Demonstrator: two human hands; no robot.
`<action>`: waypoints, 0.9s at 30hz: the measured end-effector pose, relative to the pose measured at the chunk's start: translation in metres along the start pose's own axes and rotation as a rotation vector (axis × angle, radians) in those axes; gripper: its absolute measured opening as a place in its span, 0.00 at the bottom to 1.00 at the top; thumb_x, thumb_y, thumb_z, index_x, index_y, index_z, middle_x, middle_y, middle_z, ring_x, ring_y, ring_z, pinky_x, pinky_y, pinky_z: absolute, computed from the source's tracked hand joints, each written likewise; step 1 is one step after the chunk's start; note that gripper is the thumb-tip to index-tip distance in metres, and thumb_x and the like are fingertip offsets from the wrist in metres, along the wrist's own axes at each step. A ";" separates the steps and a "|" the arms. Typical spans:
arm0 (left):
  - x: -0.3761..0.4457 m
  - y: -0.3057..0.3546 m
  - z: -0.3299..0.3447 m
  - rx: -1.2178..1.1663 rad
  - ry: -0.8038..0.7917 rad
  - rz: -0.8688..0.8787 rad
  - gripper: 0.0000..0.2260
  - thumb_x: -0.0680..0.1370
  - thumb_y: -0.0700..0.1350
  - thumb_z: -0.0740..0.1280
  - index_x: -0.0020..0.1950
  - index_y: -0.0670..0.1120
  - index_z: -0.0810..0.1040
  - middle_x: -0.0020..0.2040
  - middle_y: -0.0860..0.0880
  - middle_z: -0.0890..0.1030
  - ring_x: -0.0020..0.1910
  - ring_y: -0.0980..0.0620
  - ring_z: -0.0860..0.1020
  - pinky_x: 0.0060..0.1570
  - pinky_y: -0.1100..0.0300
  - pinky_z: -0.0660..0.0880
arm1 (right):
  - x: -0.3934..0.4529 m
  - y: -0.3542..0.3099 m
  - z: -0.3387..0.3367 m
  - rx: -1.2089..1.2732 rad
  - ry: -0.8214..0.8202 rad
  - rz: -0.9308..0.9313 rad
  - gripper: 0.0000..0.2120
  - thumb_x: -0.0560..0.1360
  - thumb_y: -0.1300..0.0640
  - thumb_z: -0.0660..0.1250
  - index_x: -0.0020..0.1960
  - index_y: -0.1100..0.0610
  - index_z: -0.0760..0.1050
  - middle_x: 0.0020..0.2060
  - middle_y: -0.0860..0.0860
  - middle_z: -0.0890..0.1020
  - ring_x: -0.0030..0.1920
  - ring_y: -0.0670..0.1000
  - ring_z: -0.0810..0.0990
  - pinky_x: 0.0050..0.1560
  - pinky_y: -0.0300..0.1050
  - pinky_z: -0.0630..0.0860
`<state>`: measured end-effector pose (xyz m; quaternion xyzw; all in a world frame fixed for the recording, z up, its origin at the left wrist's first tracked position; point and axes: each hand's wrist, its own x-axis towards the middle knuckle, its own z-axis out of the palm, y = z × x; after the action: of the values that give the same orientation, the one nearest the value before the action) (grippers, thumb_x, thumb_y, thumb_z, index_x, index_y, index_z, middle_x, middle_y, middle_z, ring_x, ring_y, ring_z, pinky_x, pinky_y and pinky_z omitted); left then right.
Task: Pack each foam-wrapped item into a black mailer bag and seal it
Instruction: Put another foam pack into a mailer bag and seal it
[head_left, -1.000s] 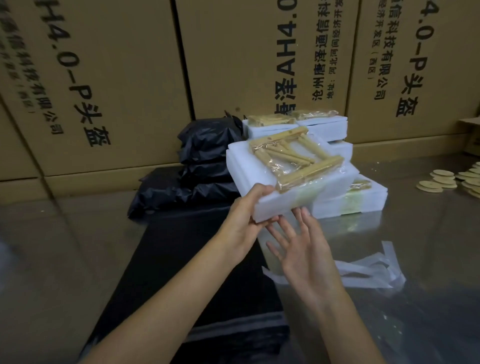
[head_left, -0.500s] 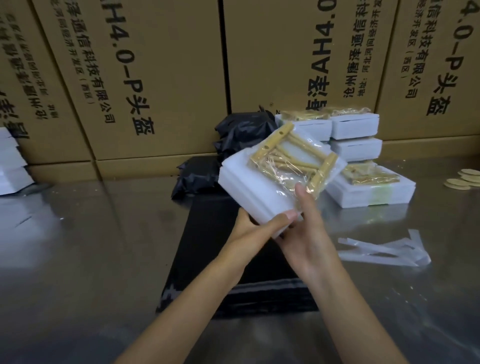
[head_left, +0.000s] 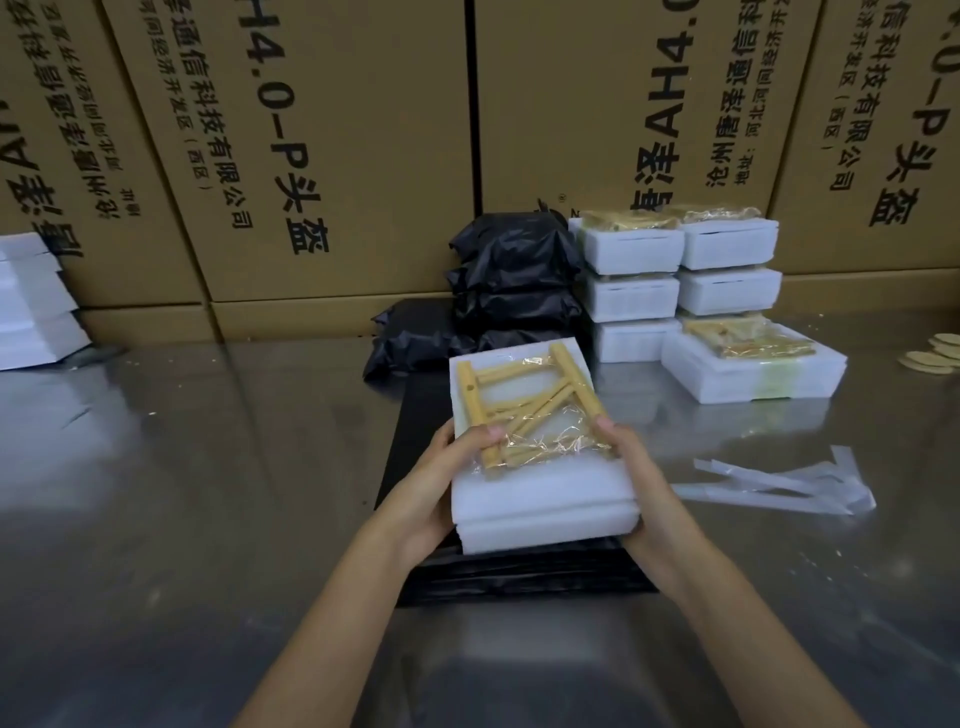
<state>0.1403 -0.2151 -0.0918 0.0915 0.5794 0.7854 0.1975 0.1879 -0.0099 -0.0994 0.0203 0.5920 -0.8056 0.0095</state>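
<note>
I hold a white foam-wrapped item (head_left: 540, 501) with a clear packet of wooden sticks (head_left: 535, 410) on top, just above a flat black mailer bag (head_left: 400, 457) on the table. My left hand (head_left: 441, 478) grips its left side, thumb pressed on the packet. My right hand (head_left: 636, 478) grips the right side, thumb on top too. Behind stands a pile of filled black mailer bags (head_left: 514, 291), and to its right a stack of several more foam-wrapped items (head_left: 727, 296).
Large cardboard boxes (head_left: 337, 130) wall off the back. Peeled clear strips (head_left: 779, 480) lie on the shiny metal table (head_left: 182, 467) to the right. Round wooden discs (head_left: 930, 356) sit at the far right edge, white foam sheets (head_left: 31, 306) at the far left.
The foam item came down from the stack toward me and turned flat over the black bag. My right hand, open below it a second ago, now grips its right side.
</note>
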 end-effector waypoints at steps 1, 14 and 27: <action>0.002 -0.005 -0.001 -0.040 0.016 -0.004 0.27 0.73 0.54 0.75 0.71 0.52 0.74 0.64 0.47 0.81 0.62 0.45 0.80 0.62 0.47 0.76 | 0.001 0.004 -0.001 0.038 -0.015 -0.014 0.27 0.67 0.30 0.71 0.60 0.44 0.83 0.57 0.50 0.85 0.58 0.49 0.84 0.55 0.49 0.78; 0.034 -0.020 -0.018 0.150 0.004 0.209 0.25 0.78 0.59 0.70 0.73 0.66 0.67 0.67 0.56 0.79 0.65 0.53 0.78 0.64 0.51 0.72 | 0.040 0.044 0.022 0.459 -0.060 -0.139 0.29 0.78 0.51 0.70 0.77 0.48 0.65 0.70 0.56 0.77 0.70 0.57 0.76 0.67 0.58 0.74; 0.013 -0.026 -0.044 1.192 0.018 0.055 0.22 0.73 0.53 0.74 0.66 0.65 0.74 0.75 0.61 0.65 0.77 0.63 0.53 0.77 0.55 0.40 | 0.030 0.040 0.003 0.710 0.105 -0.084 0.25 0.80 0.51 0.68 0.75 0.52 0.68 0.66 0.55 0.80 0.66 0.56 0.79 0.69 0.54 0.71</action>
<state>0.1174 -0.2414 -0.1312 0.1950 0.9194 0.3302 0.0868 0.1596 -0.0248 -0.1376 0.0392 0.2751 -0.9586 -0.0617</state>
